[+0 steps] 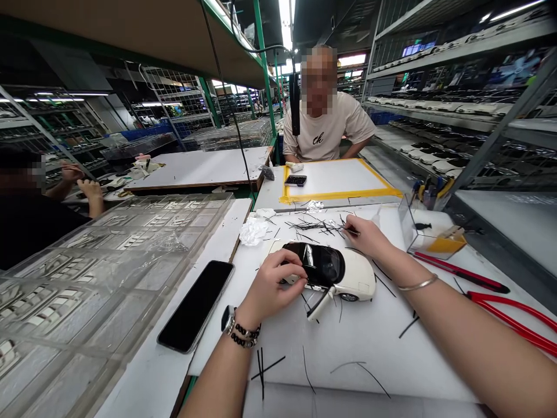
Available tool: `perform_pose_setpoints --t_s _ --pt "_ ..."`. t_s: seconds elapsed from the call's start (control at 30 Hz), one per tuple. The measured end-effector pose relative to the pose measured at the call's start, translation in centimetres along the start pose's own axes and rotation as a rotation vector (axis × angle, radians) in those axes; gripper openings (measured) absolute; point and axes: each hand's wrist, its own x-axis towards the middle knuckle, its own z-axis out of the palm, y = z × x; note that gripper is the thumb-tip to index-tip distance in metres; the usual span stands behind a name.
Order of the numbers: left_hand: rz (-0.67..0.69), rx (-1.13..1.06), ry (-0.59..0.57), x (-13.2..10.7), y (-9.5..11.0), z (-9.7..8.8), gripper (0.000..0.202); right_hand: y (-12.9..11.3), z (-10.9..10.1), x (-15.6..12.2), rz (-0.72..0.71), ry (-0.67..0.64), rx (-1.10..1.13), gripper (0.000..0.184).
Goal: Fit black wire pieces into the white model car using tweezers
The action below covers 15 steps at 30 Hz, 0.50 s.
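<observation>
White model car (359, 270) with a black roof sits at the centre of the frame, on the white work surface (278, 371), its nose toward centre-right or tail, can't tell which. One car door (321, 304) swung out on the near side, just below the cabin. My left hand (281, 281) is over the car's left end, fingers curled, thumb and forefinger nearly meeting beside the cabin; can't tell if anything is pinched there. My right hand (365, 235) is just above the car, right of centre, fingertips drawn together at the right end of a pile of thin black strips (313, 227); a dark bit shows at the fingertips, can't tell if I'm grasping it. More loose strips scattered around, some at lower centre. Dark-screened phone (195, 306) left of my left wrist; crumpled white wrap (254, 231) upper left of the car. Right side of frame: clear box (435, 239), red-and-black tool (463, 273) and red-handled tool (516, 310). Clear compartment tray (130, 273) with pale parts fills the left. Top centre: a person in a light T-shirt (328, 133) behind a yellow-taped board (343, 177); another person in dark clothing at the left edge. Shelves of model cars (452, 107) upper right.
</observation>
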Motion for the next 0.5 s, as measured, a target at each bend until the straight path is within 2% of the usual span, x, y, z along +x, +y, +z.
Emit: perform_pose_setpoints --t_s 0.1,0.2,0.4,0.47,0.5 --pt "0.000 -0.017 -0.001 0.0 -0.1 0.0 0.012 0.0 0.0 0.0 0.032 0.024 0.024 0.014" --pt "-0.010 -0.032 0.006 0.0 -0.1 0.0 0.011 -0.1 0.0 0.1 0.099 0.106 0.082 0.018" --pt "0.006 -0.024 0.053 -0.5 0.2 0.4 0.005 -1.3 -0.5 -0.3 0.272 0.296 0.278 0.026" --pt "0.015 -0.015 0.066 -0.6 -0.2 0.8 0.004 -1.2 -0.6 -0.2 0.386 0.351 0.325 0.026" --pt "0.010 0.000 0.066 -0.6 -0.5 1.0 0.004 -1.0 -0.5 -0.2 0.412 0.336 0.369 0.025"
